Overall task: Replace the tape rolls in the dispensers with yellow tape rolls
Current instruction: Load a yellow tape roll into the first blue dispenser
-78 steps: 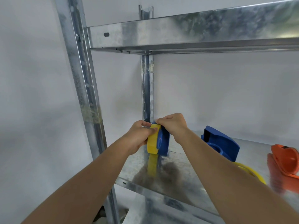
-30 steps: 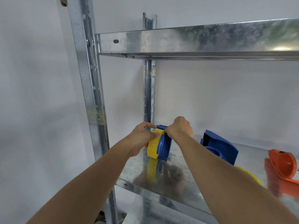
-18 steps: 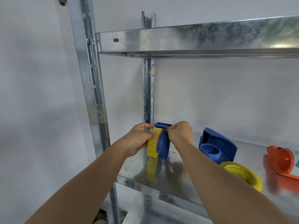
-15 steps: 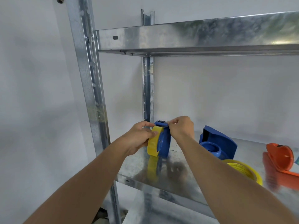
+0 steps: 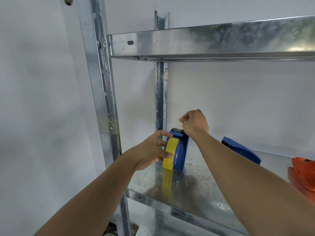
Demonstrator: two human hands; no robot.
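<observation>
Head view: I see the left hand (image 5: 150, 150) gripping the yellow tape roll (image 5: 169, 153) in a blue dispenser (image 5: 181, 150) near the shelf (image 5: 196, 188) left edge. Right hand (image 5: 195, 124), fingers pinched, above it; contents unclear. Second blue dispenser (image 5: 242, 152) and an orange dispenser (image 5: 303, 174) stand rightward.

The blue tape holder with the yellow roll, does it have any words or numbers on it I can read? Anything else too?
No readable text anywhere.
Blue plastic tape dispenser holding the yellow tape roll: a small reddish mark on its side, too blurred to read.
Second blue dispenser, orange plastic dispenser, galvanised metal shelf: no writing visible.
</observation>
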